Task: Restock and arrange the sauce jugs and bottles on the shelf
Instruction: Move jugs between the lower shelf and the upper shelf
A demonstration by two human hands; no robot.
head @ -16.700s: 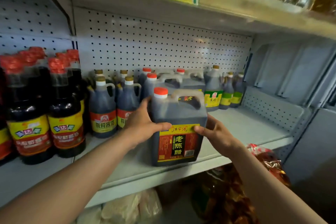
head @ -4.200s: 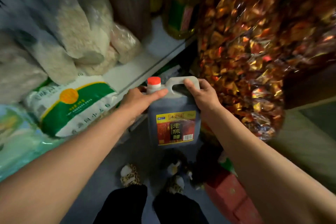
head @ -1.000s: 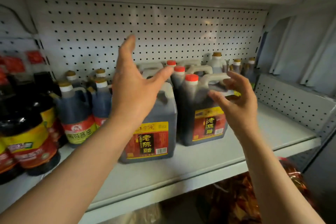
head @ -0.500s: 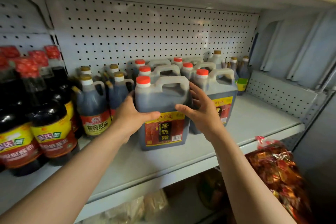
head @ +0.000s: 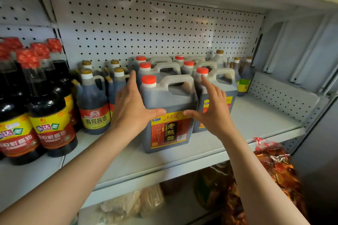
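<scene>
A dark vinegar jug (head: 170, 102) with a red cap and a red-and-yellow label stands upright near the front of the grey shelf (head: 252, 115). My left hand (head: 130, 107) lies flat against its left side, fingers straight up, thumb across the front. On the jug's right side my right hand (head: 214, 109) has straight fingers between this jug and a second jug (head: 223, 87), and its thumb touches the label. Several more red-capped jugs (head: 159, 71) stand in rows behind.
Gold-capped soy sauce bottles (head: 93, 104) stand left of the jugs, and tall red-capped bottles (head: 48, 107) further left. Small bottles (head: 245, 76) fill the back right corner. The pegboard wall (head: 146, 27) closes the back. A bag of wrapped sweets (head: 274, 166) hangs below.
The fingers of both hands have straightened along the front jug's sides, where they were curled round it half a second ago. The jug stands in the same spot.
</scene>
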